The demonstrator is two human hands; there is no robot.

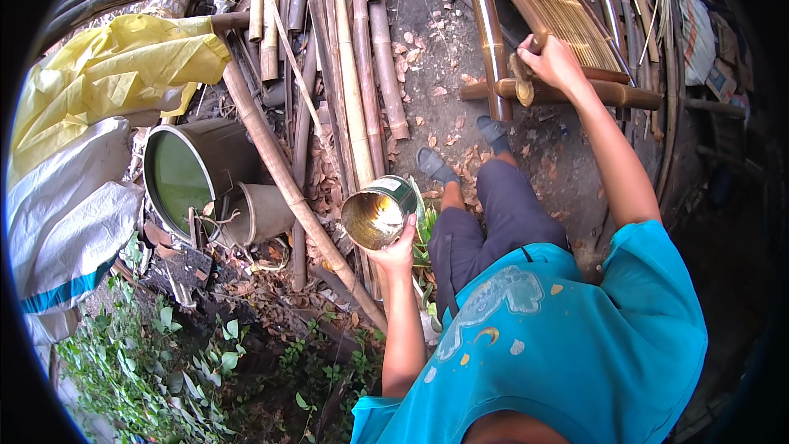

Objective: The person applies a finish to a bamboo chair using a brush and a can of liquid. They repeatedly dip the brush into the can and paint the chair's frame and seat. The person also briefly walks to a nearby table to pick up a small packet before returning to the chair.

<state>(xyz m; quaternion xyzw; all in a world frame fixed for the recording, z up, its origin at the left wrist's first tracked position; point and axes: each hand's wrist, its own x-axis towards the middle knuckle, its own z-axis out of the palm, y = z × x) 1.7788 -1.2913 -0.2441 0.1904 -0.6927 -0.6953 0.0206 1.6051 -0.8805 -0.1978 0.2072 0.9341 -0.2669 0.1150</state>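
the left hand (pixel 399 251) gripped a small open tin can (pixel 380 212) from below, fingers curled around its rim, tilted so its shiny inside showed, above the bamboo poles (pixel 353 74) lying on the ground. far to the right, the right hand (pixel 552 62) was closed on the frame of a bamboo chair (pixel 559 8). a large metal drum (pixel 191 173) stood at the left, beside a yellow sheet (pixel 107 66).

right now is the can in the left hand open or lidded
Open. The can, held in the left hand, has no lid; its shiny inside shows, tipped toward the camera.
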